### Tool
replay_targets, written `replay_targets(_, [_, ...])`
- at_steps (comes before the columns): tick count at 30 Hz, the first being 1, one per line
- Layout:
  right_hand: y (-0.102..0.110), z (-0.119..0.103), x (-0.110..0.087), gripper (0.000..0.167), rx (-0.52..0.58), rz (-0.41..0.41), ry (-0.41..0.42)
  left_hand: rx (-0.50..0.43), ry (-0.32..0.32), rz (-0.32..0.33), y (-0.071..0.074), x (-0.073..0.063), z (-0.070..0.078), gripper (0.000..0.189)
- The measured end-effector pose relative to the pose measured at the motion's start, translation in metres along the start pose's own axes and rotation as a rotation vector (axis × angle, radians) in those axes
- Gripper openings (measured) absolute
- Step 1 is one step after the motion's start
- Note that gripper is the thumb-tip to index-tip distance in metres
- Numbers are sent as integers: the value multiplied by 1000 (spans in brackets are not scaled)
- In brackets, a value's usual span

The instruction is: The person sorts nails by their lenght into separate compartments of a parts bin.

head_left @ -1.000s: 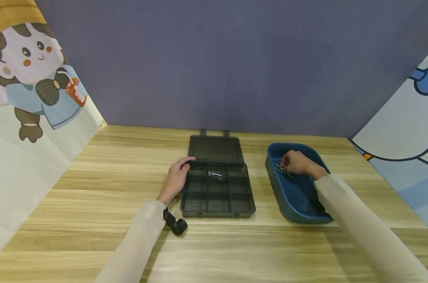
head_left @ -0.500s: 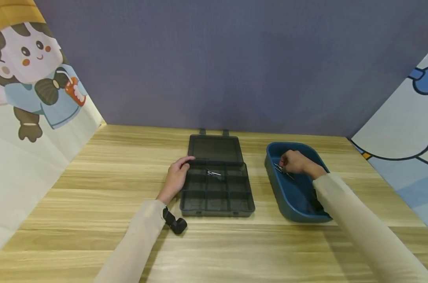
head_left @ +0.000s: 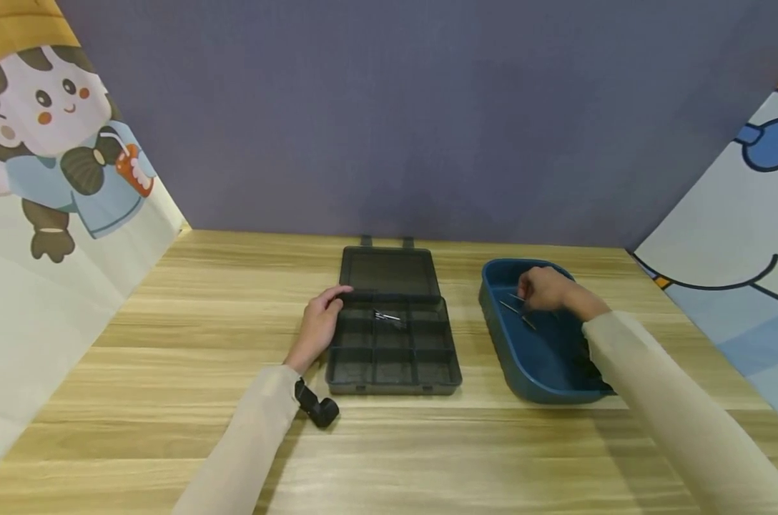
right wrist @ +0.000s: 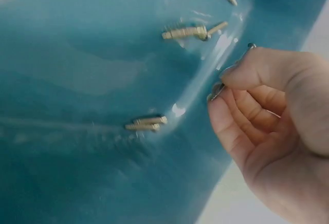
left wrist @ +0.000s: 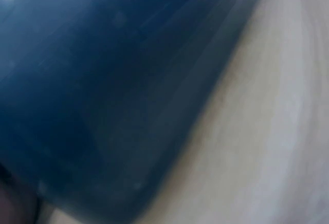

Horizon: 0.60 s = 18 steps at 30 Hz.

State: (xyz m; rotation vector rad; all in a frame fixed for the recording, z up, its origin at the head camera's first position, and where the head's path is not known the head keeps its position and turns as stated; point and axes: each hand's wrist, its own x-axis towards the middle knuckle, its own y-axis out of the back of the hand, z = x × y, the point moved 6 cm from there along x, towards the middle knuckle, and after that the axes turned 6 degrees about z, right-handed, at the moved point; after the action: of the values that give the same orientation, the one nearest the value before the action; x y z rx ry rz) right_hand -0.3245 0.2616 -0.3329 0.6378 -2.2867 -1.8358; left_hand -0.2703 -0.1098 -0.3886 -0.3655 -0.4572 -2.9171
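My left hand (head_left: 317, 325) rests at the left edge of a dark translucent compartment box (head_left: 392, 390), its index finger along the hinge corner and its thumb at the rim. The lid (head_left: 389, 272) lies folded back. A few thin metal pieces (head_left: 387, 317) lie in a middle compartment. Over the blue bin (head_left: 520, 372), my right hand (head_left: 546, 288) pinches a thin metal rod-like piece (right wrist: 251, 45) between thumb and fingertips. Below it, brass-coloured pieces (right wrist: 184, 32) lie on the bin floor, with a pair of similar pieces (right wrist: 146, 124) farther down that view.
Both containers stand on a wood-grain table (head_left: 234, 279), with a strip of tabletop between them. A purple-grey panel (head_left: 389, 121) rises at the back. Something black (head_left: 585, 368) shows in the bin beside the right sleeve (head_left: 659, 393). A black wrist camera (head_left: 318, 408) sits on the left wrist.
My right hand has shifted slightly right inside the bin, uncovering more of the thin metal pieces lying there. The left hand stays at the box.
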Motion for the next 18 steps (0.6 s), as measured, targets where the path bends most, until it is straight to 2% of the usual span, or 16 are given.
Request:
replay_targets(8, [13,2,-10,10,26,29,7,4,7,-7,0,0,-2,33])
replay_targets(18, [23,-4,-21,7,7,51,48,-13,4,-5,0,0,-1,33])
